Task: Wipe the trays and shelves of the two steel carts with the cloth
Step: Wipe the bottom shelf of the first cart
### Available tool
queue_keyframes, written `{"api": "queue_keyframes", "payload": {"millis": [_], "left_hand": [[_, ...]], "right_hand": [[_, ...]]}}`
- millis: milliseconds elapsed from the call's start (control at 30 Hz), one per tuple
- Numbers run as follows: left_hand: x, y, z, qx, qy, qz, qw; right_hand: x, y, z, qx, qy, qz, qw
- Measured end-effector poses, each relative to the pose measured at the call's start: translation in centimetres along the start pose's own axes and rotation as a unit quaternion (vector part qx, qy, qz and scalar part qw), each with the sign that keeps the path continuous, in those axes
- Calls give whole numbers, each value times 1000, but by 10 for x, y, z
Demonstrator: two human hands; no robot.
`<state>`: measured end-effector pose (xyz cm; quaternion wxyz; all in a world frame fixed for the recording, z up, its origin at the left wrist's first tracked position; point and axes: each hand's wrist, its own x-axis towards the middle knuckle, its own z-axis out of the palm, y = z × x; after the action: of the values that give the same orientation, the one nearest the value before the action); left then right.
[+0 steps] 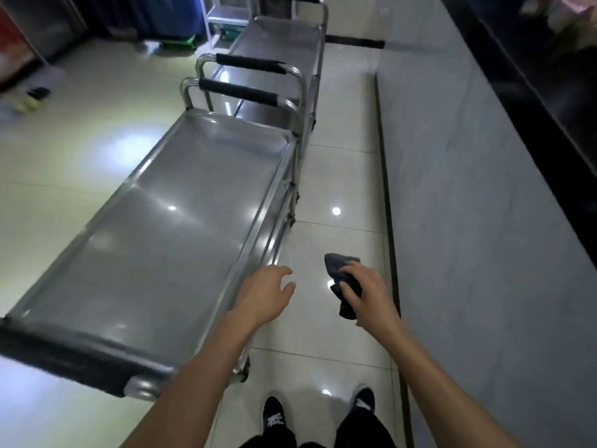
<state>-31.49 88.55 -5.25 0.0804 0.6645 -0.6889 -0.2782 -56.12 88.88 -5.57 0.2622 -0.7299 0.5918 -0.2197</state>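
Observation:
Two steel carts stand end to end along the aisle. The near cart's top tray (168, 227) is bare and shiny, with a black-padded handle at each end. The far cart (281, 43) stands beyond it, its top tray also bare. My right hand (368, 295) grips a dark grey cloth (344, 286) above the floor, to the right of the near cart. My left hand (265, 294) hovers with loosely spread fingers just beside the near tray's right rim, touching nothing. The lower shelves are mostly hidden under the trays.
A long grey counter (468, 221) runs along the right side, leaving a narrow tiled aisle (339, 189) between it and the carts. My feet show at the bottom. A white rack (226, 17) and dark items stand at the far end; open floor lies to the left.

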Motion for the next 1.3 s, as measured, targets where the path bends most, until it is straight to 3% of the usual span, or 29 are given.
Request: {"api": "queue_keyframes", "payload": {"millis": [200,367,833,1300], "left_hand": [[13,-2,24,-31,27,-123,992],[9,20,46,-77,60,-252,963],[-54,5,100,-185,173,-423,870],[-47,64,156,-240,212,-563,762]], "right_hand": [[72,35,3,20,-104,-87,991],[123,53,10,17,-199,-177,964],[151,13,76,-70,-398,-284,870],[197,49,99,-88,-491,-389,775]]}}
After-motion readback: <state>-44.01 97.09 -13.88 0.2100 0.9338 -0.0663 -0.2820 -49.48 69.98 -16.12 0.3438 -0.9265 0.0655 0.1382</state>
